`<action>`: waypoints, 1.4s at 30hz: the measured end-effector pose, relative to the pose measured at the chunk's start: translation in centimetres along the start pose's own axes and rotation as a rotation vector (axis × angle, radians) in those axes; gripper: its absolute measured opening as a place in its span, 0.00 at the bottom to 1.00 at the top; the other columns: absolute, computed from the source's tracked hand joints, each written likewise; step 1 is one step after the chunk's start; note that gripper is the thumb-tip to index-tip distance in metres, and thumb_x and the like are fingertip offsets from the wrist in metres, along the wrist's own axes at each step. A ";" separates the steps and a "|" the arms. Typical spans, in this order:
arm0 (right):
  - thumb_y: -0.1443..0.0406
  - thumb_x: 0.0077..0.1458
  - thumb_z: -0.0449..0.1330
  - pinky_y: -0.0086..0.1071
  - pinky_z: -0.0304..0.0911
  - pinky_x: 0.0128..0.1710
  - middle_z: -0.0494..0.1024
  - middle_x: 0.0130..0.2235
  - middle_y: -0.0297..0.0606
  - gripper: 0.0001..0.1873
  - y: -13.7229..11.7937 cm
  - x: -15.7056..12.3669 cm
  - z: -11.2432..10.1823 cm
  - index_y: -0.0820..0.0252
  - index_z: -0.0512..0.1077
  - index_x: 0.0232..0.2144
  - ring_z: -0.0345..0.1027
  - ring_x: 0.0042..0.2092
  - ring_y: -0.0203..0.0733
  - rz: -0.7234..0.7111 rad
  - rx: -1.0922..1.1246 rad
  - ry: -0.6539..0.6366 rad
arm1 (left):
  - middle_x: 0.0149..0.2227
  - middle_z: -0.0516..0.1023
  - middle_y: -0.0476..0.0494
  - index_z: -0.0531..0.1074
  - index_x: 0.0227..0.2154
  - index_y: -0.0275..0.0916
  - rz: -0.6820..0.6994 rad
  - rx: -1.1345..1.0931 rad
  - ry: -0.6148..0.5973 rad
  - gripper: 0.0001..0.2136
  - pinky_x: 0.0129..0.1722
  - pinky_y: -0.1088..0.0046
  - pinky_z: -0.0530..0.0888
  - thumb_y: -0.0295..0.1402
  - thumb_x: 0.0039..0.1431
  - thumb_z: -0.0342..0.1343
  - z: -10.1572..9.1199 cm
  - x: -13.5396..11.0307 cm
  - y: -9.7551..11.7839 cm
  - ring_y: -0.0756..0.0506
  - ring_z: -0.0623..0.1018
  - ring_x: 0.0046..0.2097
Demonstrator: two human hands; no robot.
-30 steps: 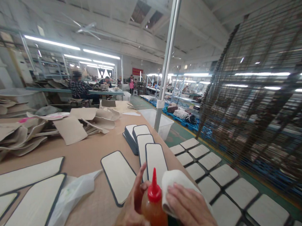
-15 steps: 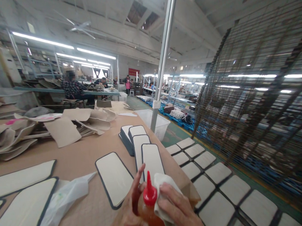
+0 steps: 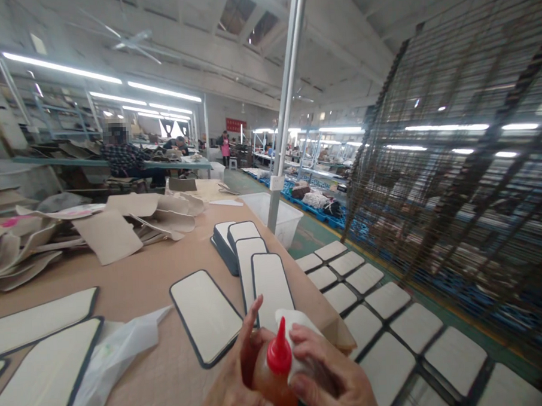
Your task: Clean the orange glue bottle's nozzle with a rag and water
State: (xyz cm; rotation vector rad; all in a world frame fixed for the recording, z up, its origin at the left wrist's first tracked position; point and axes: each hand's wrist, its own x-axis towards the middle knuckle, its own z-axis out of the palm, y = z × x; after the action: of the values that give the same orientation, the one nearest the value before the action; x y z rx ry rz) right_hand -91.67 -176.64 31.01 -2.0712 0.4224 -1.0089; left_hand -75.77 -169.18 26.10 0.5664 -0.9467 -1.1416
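Observation:
Close to me at the bottom is a squeeze bottle [image 3: 272, 379] with amber contents and a red pointed nozzle cap [image 3: 280, 349]. My left hand [image 3: 238, 378] is wrapped round its left side, the index finger pointing up. My right hand [image 3: 335, 374] presses a white cloth [image 3: 298, 321] against the bottle's right side, just beside the cap. Part of the cloth is hidden by my right fingers. Beyond the hands, a cream panel with a dark edge [image 3: 206, 316] lies on the brown table. Right of it stand overlapping panels in a stack [image 3: 272, 287].
Grey-beige sheets [image 3: 108, 234] are heaped at the left of the table [image 3: 165, 255]. A crumpled white plastic sheet [image 3: 120, 359] lies near larger panels. A metal pole [image 3: 285, 106] rises at the table's right edge. Rows of panels [image 3: 387, 299] lie lower right, beside a wire rack [image 3: 453, 159].
The bottle has tilted, its nozzle now leaning to the right. My right hand and the cloth have shifted round the bottle, with the thumb now lower against its side.

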 end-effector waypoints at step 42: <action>0.63 0.49 0.61 0.30 0.68 0.44 0.76 0.45 0.41 0.19 -1.1 0.3 -1.0 0.55 0.71 0.46 0.72 0.46 0.43 -0.067 -0.155 -0.050 | 0.39 0.72 0.46 0.34 0.61 0.54 0.017 0.041 0.122 0.60 0.42 0.64 0.69 0.38 0.29 0.72 1.1 -0.6 0.5 0.40 0.74 0.41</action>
State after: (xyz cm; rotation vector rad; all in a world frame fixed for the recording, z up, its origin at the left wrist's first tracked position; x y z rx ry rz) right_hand -92.33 -176.56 32.39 -2.2580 0.4194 -0.9887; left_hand -76.50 -168.35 26.82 0.6530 -0.8697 -1.0621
